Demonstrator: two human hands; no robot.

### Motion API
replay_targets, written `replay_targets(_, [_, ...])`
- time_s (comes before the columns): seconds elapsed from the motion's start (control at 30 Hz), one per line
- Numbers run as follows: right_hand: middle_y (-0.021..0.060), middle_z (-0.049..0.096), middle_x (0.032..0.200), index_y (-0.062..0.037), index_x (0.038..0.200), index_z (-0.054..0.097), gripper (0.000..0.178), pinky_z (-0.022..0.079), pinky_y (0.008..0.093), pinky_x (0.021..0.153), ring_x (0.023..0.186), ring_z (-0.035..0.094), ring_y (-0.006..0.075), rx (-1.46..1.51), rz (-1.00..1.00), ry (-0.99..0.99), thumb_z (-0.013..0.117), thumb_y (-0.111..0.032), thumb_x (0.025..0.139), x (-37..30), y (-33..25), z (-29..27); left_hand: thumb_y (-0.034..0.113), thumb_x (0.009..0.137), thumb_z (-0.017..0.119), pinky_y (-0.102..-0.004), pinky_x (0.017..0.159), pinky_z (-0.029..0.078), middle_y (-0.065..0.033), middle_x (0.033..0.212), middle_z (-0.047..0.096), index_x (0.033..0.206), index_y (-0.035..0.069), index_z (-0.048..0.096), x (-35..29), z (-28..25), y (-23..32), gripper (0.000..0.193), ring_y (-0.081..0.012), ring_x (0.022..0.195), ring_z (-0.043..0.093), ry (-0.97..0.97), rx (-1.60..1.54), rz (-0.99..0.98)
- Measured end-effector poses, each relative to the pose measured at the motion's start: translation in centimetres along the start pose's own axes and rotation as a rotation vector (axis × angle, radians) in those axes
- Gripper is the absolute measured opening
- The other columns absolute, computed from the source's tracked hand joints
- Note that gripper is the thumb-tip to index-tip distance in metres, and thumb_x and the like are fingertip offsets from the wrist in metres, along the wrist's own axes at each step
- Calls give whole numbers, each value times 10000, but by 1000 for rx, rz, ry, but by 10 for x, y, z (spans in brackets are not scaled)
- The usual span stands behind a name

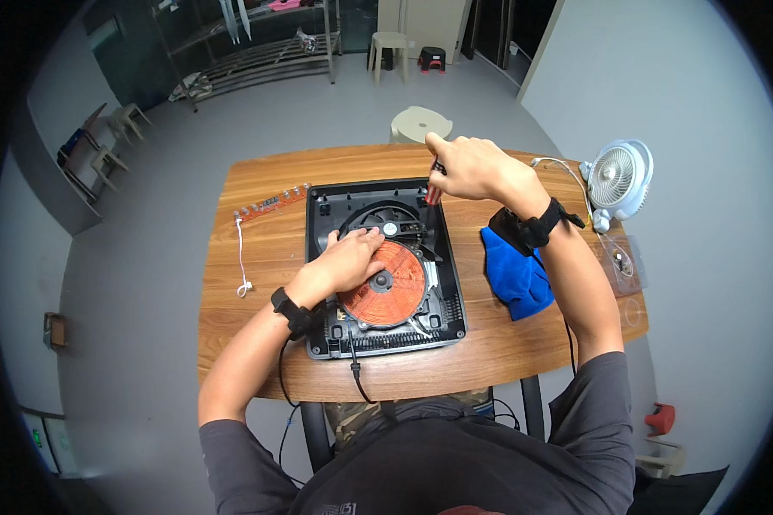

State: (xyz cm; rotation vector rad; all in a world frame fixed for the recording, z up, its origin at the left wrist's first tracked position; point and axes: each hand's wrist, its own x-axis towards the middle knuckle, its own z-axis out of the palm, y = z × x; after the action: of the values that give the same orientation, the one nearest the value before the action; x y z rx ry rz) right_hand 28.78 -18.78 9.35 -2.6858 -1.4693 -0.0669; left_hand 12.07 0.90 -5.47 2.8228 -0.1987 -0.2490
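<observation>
An opened induction cooker (455, 292) lies on the wooden table in front of me, its black housing showing a round copper coil (395, 296) and a black fan (385, 215). My left hand (352, 259) rests with fingers stretched out over the coil's upper left edge and the fan's lower part. In my right hand (472, 167), closed in a fist, is a red-and-black screwdriver (434, 195) held upright above the housing's far right corner. Its tip is too small to make out. A black power cord (356, 367) leaves the housing's near edge.
Left of the cooker lies a narrow circuit board (272, 203) with a white cable (241, 257). A blue cloth (517, 275) sits to the right, under my forearm. Farther right stand a small white fan (617, 178) and a clear plastic box (623, 264). A stool (419, 123) stands beyond the table (258, 343).
</observation>
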Motion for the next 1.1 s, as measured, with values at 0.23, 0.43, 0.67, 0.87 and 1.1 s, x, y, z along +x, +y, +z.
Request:
replay_targets(0.23, [270, 715, 837, 39, 1144, 588, 480, 551, 523, 830, 889, 695, 467, -97, 113, -151, 523, -421, 1023, 9, -10, -5, 330, 998, 614, -699, 1110, 316, -173, 1600, 422, 1488, 9, 461, -1, 5, -2, 606, -340, 1474, 398, 10, 18, -2])
replay_targets(0.43, [253, 720, 861, 10, 1115, 592, 445, 553, 524, 815, 879, 696, 462, -90, 78, -36, 526, -419, 1019, 0, -15, -7, 316, 991, 619, -718, 1121, 303, -169, 1608, 410, 1504, 27, 453, 0, 5, -4, 612, -335, 1478, 393, 6, 17, 2])
replay_targets(0.67, [222, 724, 804, 2, 1019, 650, 515, 567, 481, 768, 810, 704, 429, -129, 68, -24, 533, -499, 1027, 10, -10, 9, 309, 996, 618, -715, 1130, 290, -169, 1612, 402, 1510, 31, 445, -3, 8, -6, 609, -335, 1483, 385, 17, 20, 7])
replay_targets(0.87, [251, 718, 837, 15, 1035, 639, 449, 562, 487, 789, 858, 697, 456, -126, 145, 10, 576, -428, 998, 4, -20, 6, 308, 998, 617, -704, 1144, 277, -164, 1619, 392, 1519, 31, 434, -3, 7, -4, 618, -330, 1493, 369, -3, 15, 0])
replay_targets(1.1, [263, 717, 830, 48, 1032, 600, 396, 566, 487, 793, 848, 701, 457, 27, 101, -66, 599, -345, 987, 10, -23, 4, 301, 997, 614, -706, 1153, 255, -162, 1634, 371, 1537, 31, 409, -4, 6, -6, 638, -327, 1509, 345, -5, 0, -1])
